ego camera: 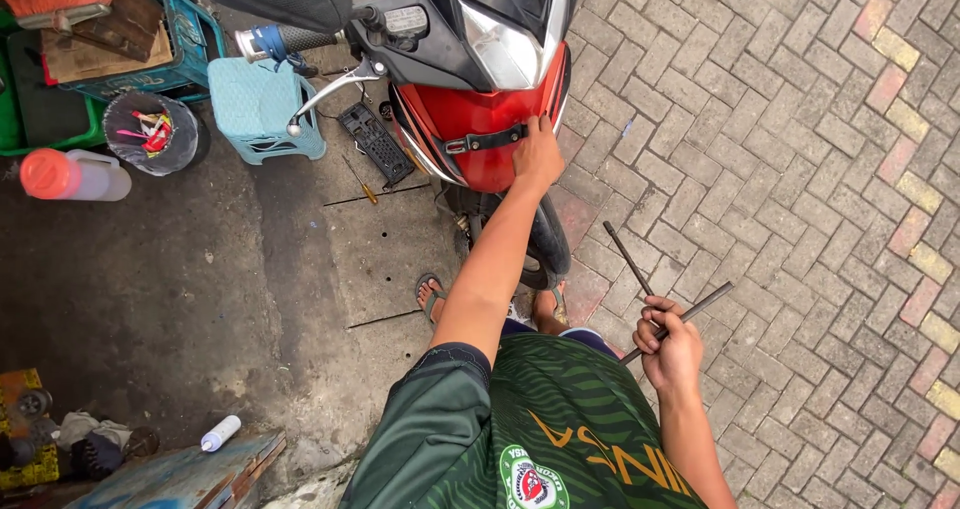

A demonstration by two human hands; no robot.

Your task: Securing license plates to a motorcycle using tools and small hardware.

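Nearest, at about four o'clock, the right hand (672, 354) is clenched around two thin dark metal rods (655, 289), which cross in its grip and splay up and outward over the grey paving bricks (800, 169). Just beyond, near six o'clock, the person's feet in sandals (430, 294) stand on either side of the black front tyre (548, 244). Farther out, the left hand (537, 154) lies flat, fingers spread and gripping nothing, against the red front panel of a black-and-red motorcycle (470, 119). Toward ten o'clock, a yellow-handled screwdriver (362, 184) and a black slotted plastic cover (375, 144) lie on the dark concrete floor (200, 289) beside a pale blue plastic stool (262, 109).
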